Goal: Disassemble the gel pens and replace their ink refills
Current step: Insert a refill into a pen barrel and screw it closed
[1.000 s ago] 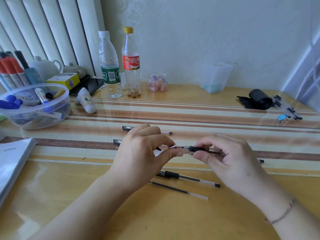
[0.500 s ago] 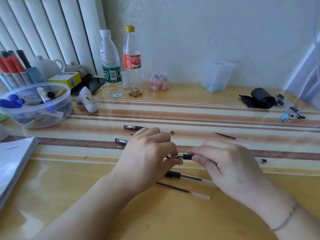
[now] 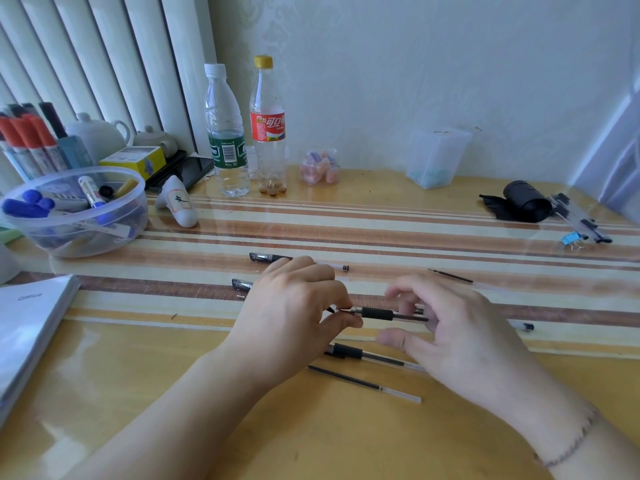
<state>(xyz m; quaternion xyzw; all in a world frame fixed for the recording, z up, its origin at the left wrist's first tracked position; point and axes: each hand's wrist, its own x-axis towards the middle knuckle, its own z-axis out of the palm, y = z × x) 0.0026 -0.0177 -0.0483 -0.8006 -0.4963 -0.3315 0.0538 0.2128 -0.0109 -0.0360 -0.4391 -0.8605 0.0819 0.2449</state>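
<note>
A gel pen (image 3: 377, 313) with a black grip is held level above the striped table mat. My left hand (image 3: 294, 313) pinches its metal tip between thumb and fingers. My right hand (image 3: 460, 334) is at the barrel's right end with fingers spread and the thumb apart below the pen; its fingers hide the rear of the barrel. Below the hands lie another uncapped pen (image 3: 363, 353) and a loose refill (image 3: 363, 384). A capped pen (image 3: 266, 258) and a second cap end (image 3: 240, 284) lie behind my left hand. A thin refill (image 3: 450, 276) lies further right.
A clear bowl of markers (image 3: 76, 216) stands at the left, with a white notebook (image 3: 31, 323) in front of it. Two bottles (image 3: 227, 133) stand at the back, a clear box (image 3: 436, 157) to their right. A black roll (image 3: 526, 202) and bundled pens (image 3: 581, 226) lie far right.
My right hand gripped the pen's black grip before; now its thumb and fingers have spread apart off the grip. My left hand still pinches the tip.
</note>
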